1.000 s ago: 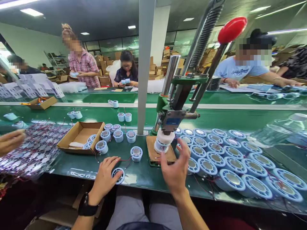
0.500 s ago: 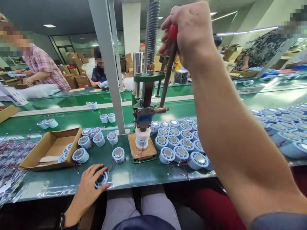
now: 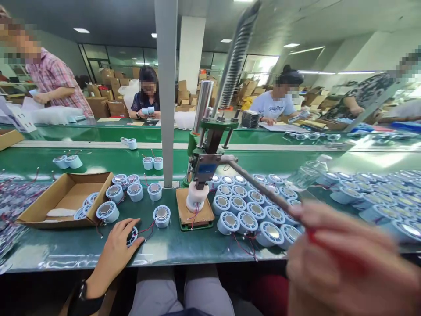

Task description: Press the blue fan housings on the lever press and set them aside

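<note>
My right hand (image 3: 338, 259), smeared by motion, is wrapped round the lever (image 3: 263, 188) of a green arbor press (image 3: 206, 164) at its red knob. The lever slants down to the right. Under the ram, a white cap (image 3: 198, 192) sits over a white part on the brown base pad (image 3: 182, 206), with thin wires hanging out in front. My left hand (image 3: 118, 243) curls round a light-blue round housing (image 3: 131, 237) at the table's front edge, its fingers partly covering it. Another housing (image 3: 162, 216) with a metal disc stands between that hand and the press.
Rows of light-blue housings (image 3: 256, 210) stand right of the press. On the left are a cardboard box (image 3: 36, 210) holding a few housings and a heap of wired parts (image 3: 16, 210). A grey post (image 3: 167, 109) rises behind. Several people sit or stand across the green belt (image 3: 98, 153).
My right hand has swung the lever from upright down to the right. My left hand has shifted slightly left with the housing. The view has turned a little.
</note>
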A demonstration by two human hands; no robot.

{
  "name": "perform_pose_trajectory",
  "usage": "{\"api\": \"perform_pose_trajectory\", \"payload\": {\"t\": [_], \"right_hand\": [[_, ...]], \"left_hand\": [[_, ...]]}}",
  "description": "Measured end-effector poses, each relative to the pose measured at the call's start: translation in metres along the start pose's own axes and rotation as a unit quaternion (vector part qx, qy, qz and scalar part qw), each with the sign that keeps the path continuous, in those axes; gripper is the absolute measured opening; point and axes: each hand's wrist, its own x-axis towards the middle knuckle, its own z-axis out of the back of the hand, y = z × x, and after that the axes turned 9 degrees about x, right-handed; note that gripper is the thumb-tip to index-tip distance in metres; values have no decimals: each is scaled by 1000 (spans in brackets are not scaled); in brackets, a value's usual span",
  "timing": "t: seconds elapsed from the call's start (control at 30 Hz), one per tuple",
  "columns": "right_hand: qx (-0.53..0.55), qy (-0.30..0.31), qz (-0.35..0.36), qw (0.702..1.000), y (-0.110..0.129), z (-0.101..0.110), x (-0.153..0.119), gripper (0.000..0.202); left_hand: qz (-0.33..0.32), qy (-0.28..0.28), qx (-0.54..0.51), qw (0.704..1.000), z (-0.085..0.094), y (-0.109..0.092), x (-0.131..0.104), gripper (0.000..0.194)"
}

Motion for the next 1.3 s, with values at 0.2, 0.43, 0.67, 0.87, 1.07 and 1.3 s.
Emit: {"api": "perform_pose_trajectory", "payload": {"t": [0.2,0.43,0.67,0.87,1.07,1.3], "right_hand": [[141,102,-110,979,-67,-57,156,48],[116,-36,-258,959,-54,-101,-31,70],[108,47,-500,858,-47,-129,-135,98],[75,-12,-460,885,-18,-116,-130,84],[-35,72,-325,942,-1,-26,-112,53],[-354,-28,-400,845,-182,110,-6,33]], "left_hand": [[-4,-14,-3,1000,3,11,-12,46],[33,-47,-16,998,-2,8,-12,42],[25,9,-6,1000,16,-8,-3,62],[7,4,36,999,15,-8,-7,58],[48,-38,89,994,-1,5,-1,54],[67,-32,97,992,0,-1,2,63]]}}
